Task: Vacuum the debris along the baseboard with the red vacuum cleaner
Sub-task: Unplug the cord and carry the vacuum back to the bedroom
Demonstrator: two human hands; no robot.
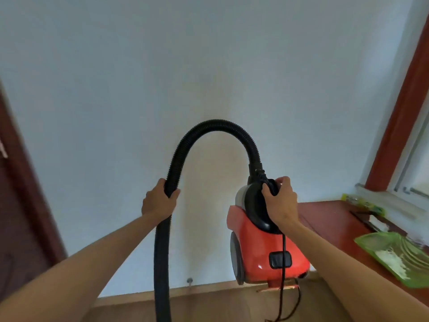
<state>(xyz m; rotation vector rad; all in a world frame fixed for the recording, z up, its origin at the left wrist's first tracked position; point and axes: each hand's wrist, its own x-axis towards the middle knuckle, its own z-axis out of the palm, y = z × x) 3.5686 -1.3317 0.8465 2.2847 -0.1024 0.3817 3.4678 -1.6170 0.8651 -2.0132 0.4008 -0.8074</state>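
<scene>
Item: red vacuum cleaner, canister type, with a grey side wheel and a black carry handle.
- Position: held nose-up in front of the white wall, right of centre, just beside the left edge of the worktop. Its lower end sits near the line of the baseboard.
- Right grip: fingers and thumb curled round the top of the carry handle.
- Hose: black and ribbed. It rises from the nose, arches over to the left and drops out of the bottom of the view; the nozzle end is not visible.
- Left grip: wrapped closed around the descending run of the hose.
- Power cord: black, hanging down the rear of the body and looping over the wooden floor.

Surroundings:
- Small metal stud on the wall just above the baseboard.
- Green tray on the reddish-brown worktop, holding white material.
- Red window frame at right.
- Dark door at left.
</scene>
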